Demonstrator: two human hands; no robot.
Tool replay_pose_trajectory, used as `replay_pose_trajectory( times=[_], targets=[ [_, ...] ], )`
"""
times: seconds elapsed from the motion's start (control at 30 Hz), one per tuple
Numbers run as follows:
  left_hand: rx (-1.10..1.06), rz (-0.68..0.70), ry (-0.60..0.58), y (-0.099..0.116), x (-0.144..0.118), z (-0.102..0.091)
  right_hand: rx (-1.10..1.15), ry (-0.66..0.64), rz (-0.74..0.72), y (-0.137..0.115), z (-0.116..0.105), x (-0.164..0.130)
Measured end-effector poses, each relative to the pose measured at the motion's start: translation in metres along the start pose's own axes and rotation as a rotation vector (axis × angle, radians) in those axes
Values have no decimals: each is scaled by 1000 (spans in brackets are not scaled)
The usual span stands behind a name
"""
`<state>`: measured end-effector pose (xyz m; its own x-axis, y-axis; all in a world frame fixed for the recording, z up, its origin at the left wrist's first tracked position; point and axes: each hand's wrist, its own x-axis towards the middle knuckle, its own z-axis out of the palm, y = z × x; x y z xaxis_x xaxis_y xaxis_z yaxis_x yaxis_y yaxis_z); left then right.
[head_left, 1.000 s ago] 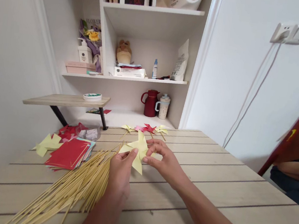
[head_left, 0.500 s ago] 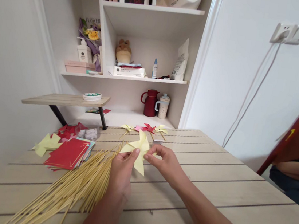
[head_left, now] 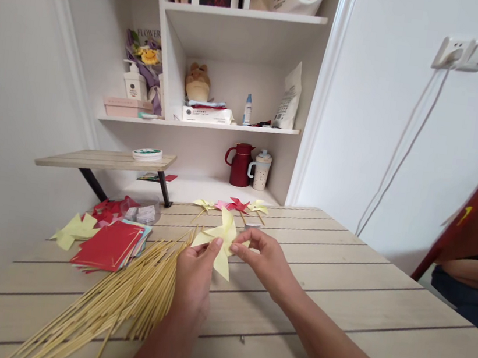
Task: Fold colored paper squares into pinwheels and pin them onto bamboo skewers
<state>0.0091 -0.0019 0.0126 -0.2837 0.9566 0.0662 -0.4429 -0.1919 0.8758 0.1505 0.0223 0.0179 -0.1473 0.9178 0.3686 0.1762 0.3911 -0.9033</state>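
1. Pinwheel of pale yellow paper was up in front of the person, between the two hands, above the slatted tabletop.
2. Left hand: fingers clamped on the pinwheel's near left side, thumb pressed flat over the paper.
3. Right hand: thumb and forefinger tips near each other at the pinwheel's right side, close to its middle; could not tell whether they were closed on paper or on something small.
4. Thin sticks lay in a loose spread just left of the left hand.
5. Beyond the hands, four small pinwheels lay in a row: yellow, pink, red, yellow. Sticks showed under some.
6. Small grey object sat just past the right hand, partly hidden.
7. Tiny metallic bit lay on the near tabletop, between the forearms.
8. Farther left: stacked paper squares, red on top; yellow folded paper beside them; red paper pieces and a clear container behind.
9. At the back, a dark red jug stood upright beside a lidded cup.
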Motion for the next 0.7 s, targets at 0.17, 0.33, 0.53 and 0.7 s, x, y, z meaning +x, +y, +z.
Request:
replay_pose_trajectory(
  times=[0.17, 0.33, 0.53, 0.7],
  targets=[
    [-7, 2, 0, 1, 0, 0, 222, 5, 16, 1, -2, 1],
    [30, -8, -23, -3, 0, -2, 267, -59, 114, 0, -2, 2],
    [70, -5, -39, -4, 1, -2, 330, -89, 131, -6, -1, 1],
    [93, 4, -73, -5, 1, -2, 321, -69, 137, -7, -1, 0]
  ],
)
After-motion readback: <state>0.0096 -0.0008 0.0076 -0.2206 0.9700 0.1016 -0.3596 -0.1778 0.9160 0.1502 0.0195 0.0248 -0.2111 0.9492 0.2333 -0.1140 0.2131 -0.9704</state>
